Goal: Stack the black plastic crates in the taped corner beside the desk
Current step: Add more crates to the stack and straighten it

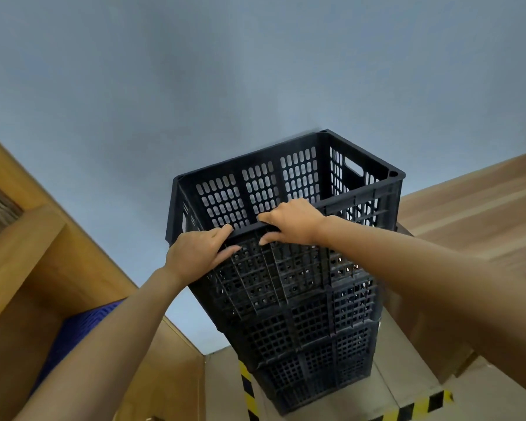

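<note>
A tall stack of black perforated plastic crates (310, 323) stands on the floor against the blue-grey wall, inside yellow-and-black hazard tape (248, 390). The top crate (289, 183) is open and empty, its far rim near the wall. My left hand (198, 253) grips the near rim of the top crate at its left part, fingers curled over the edge. My right hand (292, 221) holds the same near rim just to the right, fingers spread over the rim and outer wall. Both arms reach forward and up from the bottom of the view.
A wooden desk (474, 214) rises to the right of the stack. A wooden shelf unit (34, 247) stands at the left with a blue ribbed object (82, 326) beside it. A cardboard box (170, 369) sits left of the taped corner.
</note>
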